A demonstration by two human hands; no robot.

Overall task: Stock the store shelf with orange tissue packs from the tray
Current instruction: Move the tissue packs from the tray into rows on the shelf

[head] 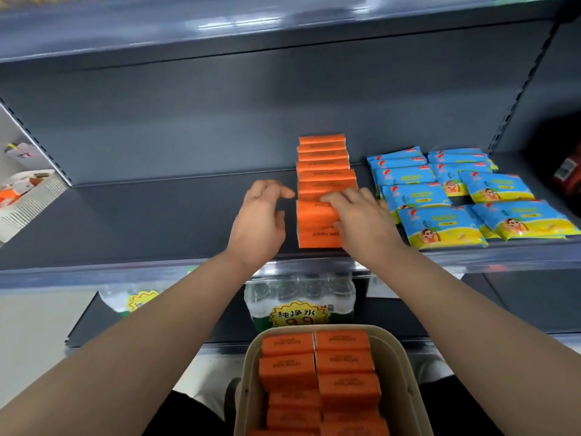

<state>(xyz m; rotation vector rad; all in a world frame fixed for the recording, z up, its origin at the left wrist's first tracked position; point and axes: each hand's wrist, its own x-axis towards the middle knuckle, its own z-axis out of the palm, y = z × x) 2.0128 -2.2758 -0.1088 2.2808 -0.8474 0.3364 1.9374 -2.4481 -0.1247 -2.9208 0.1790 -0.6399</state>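
A row of orange tissue packs (pixel 322 162) runs from the back of the dark grey shelf (pixel 157 221) toward its front edge. My right hand (pixel 361 218) grips the frontmost orange pack (pixel 316 223) from the right, fingers over its top. My left hand (pixel 261 218) hovers just left of that pack, fingers apart and holding nothing. Below, a beige tray (pixel 394 366) holds two columns of several more orange tissue packs (pixel 317 379).
Blue and yellow wipe packs (pixel 452 196) lie in overlapping rows right of the orange row. A white basket (pixel 28 199) sits at the shelf's left end. A bundle of water bottles (pixel 300 297) stands on the lower shelf, behind the tray.
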